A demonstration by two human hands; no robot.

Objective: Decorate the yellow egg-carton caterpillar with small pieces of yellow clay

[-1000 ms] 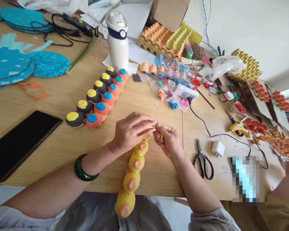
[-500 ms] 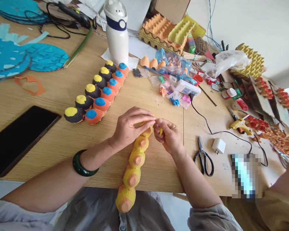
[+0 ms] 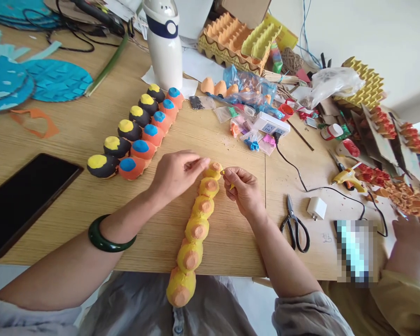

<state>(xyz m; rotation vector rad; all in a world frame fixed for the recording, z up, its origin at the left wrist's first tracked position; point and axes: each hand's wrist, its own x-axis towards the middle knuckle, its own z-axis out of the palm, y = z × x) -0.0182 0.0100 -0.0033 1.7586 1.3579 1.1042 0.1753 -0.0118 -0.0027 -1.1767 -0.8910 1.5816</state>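
A long strip of yellow-painted egg-carton cups with orange tips (image 3: 196, 228) lies on the wooden table (image 3: 73, 140), running from the table's front edge and past it toward my hands. My left hand (image 3: 178, 175) is lifted just left of the strip's top cup, its fingers loosely together and holding nothing. My right hand (image 3: 243, 191) pinches a small yellow bit (image 3: 232, 186) beside that cup. To the left stand two rows of painted cups: black with yellow tops (image 3: 129, 130) and orange with blue tops (image 3: 150, 135).
A black phone (image 3: 28, 205) lies far left, near blue cardboard discs (image 3: 56, 80). Ahead stand a white bottle (image 3: 163, 46) and a power strip (image 3: 271, 123). Scissors (image 3: 296, 224), a charger (image 3: 317, 207) and a glue gun (image 3: 348, 179) lie right, near another person's hand (image 3: 409, 238).
My left hand has drawn back left off the strip's top cup, uncovering its orange tip. Another person's hand has come further into view at the right.
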